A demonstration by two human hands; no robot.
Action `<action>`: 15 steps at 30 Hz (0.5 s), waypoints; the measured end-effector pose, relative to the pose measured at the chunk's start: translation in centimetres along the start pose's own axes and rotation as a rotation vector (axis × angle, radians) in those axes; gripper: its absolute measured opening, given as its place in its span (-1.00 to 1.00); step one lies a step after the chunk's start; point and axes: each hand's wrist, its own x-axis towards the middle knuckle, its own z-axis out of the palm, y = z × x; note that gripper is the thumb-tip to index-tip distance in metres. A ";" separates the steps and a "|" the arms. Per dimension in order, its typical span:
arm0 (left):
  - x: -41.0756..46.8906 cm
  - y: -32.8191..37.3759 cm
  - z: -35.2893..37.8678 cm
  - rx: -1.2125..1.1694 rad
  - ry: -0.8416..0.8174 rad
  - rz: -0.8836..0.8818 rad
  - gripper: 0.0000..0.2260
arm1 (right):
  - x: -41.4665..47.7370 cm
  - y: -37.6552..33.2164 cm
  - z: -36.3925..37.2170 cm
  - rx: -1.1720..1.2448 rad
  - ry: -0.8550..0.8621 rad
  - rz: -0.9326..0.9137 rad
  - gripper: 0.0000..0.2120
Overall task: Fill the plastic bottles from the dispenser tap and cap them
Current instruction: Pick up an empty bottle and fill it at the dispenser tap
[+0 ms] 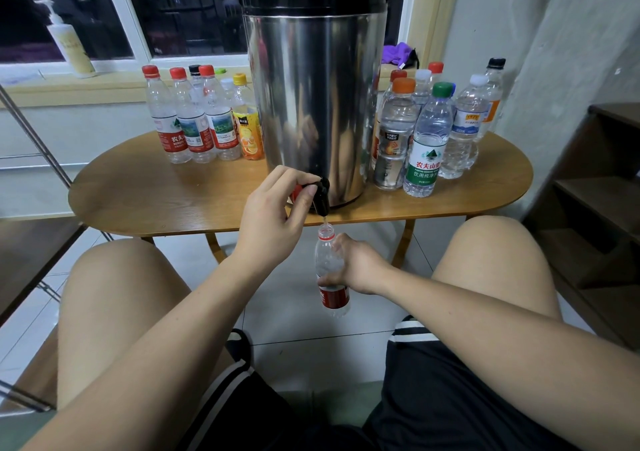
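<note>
Water is seen falling in a thin stream from the tap [321, 197] of the steel dispenser [311, 104] into the uncapped bottle [327, 260], which is held upright below the near edge of the surface [156, 190], its mouth directly under the spout. The tap's lever is pinched by the left grip [273, 215], while the bottle's middle is clasped by the right grip [356, 267]. A left group [194, 121] and a right group [426, 131] of capped bottles are stood on the surface either side of the dispenser.
</note>
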 end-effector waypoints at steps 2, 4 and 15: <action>0.0 -0.1 0.0 0.002 0.005 0.004 -0.89 | 0.0 0.0 0.0 0.001 0.002 -0.003 -0.25; 0.0 -0.2 0.0 0.003 0.006 0.004 -0.89 | 0.0 0.0 0.0 0.000 0.007 -0.003 -0.25; 0.0 -0.1 -0.1 0.007 0.003 0.003 -0.89 | 0.1 -0.2 -0.1 -0.015 0.008 0.000 -0.20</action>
